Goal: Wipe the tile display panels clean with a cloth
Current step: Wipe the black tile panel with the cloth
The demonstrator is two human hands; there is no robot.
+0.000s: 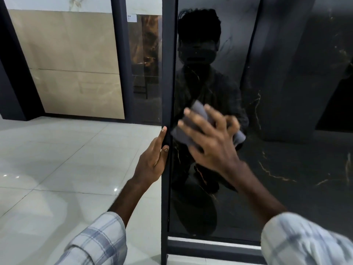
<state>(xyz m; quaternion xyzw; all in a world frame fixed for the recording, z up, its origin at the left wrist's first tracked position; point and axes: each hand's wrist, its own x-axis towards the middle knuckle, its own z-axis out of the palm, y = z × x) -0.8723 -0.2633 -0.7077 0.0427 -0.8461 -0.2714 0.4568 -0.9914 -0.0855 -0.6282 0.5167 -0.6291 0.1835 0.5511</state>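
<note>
Nearest to us, our checked sleeves frame the view. Our left hand [152, 161] grips the dark metal frame [168, 73] of the panel, fingers wrapped round its edge with the index finger lying straight up along it, steadying it. Our right hand [208, 138] lies just beyond, fingers spread flat and pressing the grey cloth [193, 119] against the black tile panel [286, 150]. The cloth sits near the panel's left edge, just beside the frame, so most of the unwiped surface lies to the right and above the right hand. The panel stands upright, its long axis vertical; we judge the next strokes should run along that axis or sweep rightward, and the right hand is the one placed to make them. The cloth looks soft and folded; the tile is glossy, mirror-like, black with thin gold veins. Farther off stand matte beige tile panels [72, 64] and a pale polished floor [57, 159].
</note>
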